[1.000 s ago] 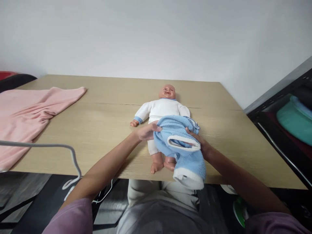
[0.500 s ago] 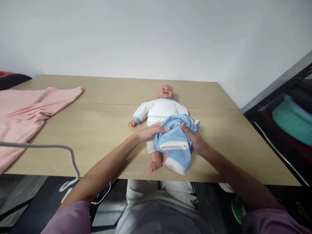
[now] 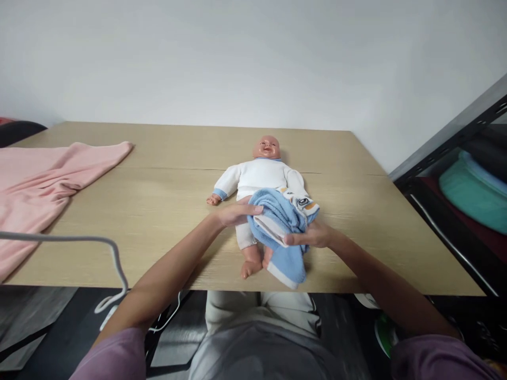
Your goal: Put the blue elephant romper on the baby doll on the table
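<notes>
A baby doll (image 3: 259,174) in a white top with blue cuffs lies on its back on the table, feet toward me. Over its lower body I hold a bunched blue terry garment (image 3: 283,211) with white trim and a printed animal face on one side. My left hand (image 3: 236,214) grips its left edge, thumb on top. At the lower right, my right hand (image 3: 311,235) pinches the white band between thumb and fingers. Part of the cloth hangs down over one of the doll's legs and hides it.
A pink cloth (image 3: 43,184) is spread on the left of the wooden table (image 3: 166,184). A grey cable (image 3: 79,238) crosses the front left. Along the right side stands a black shelf (image 3: 443,237) with a teal basin (image 3: 471,192).
My right hand has shifted down to the white band of the garment. The cloth has turned, so more of its printed face shows. My left hand has moved slightly left.
</notes>
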The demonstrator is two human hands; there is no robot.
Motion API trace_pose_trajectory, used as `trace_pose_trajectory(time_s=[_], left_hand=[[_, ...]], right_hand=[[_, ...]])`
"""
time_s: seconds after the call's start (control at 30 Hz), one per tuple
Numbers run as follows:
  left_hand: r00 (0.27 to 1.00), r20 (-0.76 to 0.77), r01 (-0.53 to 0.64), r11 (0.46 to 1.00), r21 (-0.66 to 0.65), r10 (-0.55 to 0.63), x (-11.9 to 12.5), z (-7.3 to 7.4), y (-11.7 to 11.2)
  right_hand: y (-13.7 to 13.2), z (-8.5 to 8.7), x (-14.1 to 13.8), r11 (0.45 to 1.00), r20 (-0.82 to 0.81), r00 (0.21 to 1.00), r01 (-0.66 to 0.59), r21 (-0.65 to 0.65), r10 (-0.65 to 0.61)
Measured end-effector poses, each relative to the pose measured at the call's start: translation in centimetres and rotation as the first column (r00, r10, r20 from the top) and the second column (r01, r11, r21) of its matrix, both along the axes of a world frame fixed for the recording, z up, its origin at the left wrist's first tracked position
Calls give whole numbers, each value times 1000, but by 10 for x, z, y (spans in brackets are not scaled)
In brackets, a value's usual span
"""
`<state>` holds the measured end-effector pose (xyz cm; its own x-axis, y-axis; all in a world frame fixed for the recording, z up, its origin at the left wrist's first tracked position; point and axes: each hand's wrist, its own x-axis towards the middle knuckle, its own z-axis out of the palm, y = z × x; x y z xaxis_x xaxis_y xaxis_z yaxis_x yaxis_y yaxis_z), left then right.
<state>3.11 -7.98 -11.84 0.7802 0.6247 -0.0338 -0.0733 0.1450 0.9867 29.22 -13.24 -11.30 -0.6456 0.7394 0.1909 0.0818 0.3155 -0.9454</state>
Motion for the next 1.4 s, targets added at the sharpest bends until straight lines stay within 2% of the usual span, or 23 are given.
trace_pose_trajectory(time_s=[0.1,0.2,0.3,0.4,0.47,0.57,0.67,0.77,0.9,1.0,1.1,1.27,1.4], left_hand=[[994,-113,14,987,162,4,-4,19,-13],[970,-200,-80,961,263,136,-8,32,-37],[926,-257,-196,935,296,276,-10,34,-65],[874,-277,-304,895,327,399,-8,28,-93],[815,-289,-379,839,390,502,-6,25,-108],[712,-332,-464,770,439,618,-6,27,-128],[657,-370,-511,749,422,656,-9,30,-146],[625,-391,-522,735,433,675,-15,26,-160],[610,-448,-493,756,430,653,-19,11,-166],[587,-515,-449,781,435,625,-18,4,-167],[540,-578,-413,791,451,611,-17,3,-169],[467,-673,-332,820,467,573,-18,3,-175],[483,-670,-319,826,465,563,-19,-1,-177]], right_hand=[[-6,6,-2,998,60,998,-27,50,24],[-11,1,-3,983,116,983,127,132,-143],[-14,-5,-7,912,126,919,340,231,-374],[-20,-4,-16,851,107,870,435,294,-482],[-25,3,-24,854,100,881,411,319,-462],[-36,18,-35,899,130,925,304,315,-358],[-45,32,-43,954,230,940,200,223,-251],[-47,39,-49,977,354,913,159,142,-200],[-48,38,-55,987,463,872,129,92,-157],[-55,35,-58,982,497,847,168,86,-188],[-65,33,-61,974,525,822,213,78,-222],[-73,35,-65,982,571,799,169,88,-189],[-74,31,-66,984,573,800,151,96,-179]])
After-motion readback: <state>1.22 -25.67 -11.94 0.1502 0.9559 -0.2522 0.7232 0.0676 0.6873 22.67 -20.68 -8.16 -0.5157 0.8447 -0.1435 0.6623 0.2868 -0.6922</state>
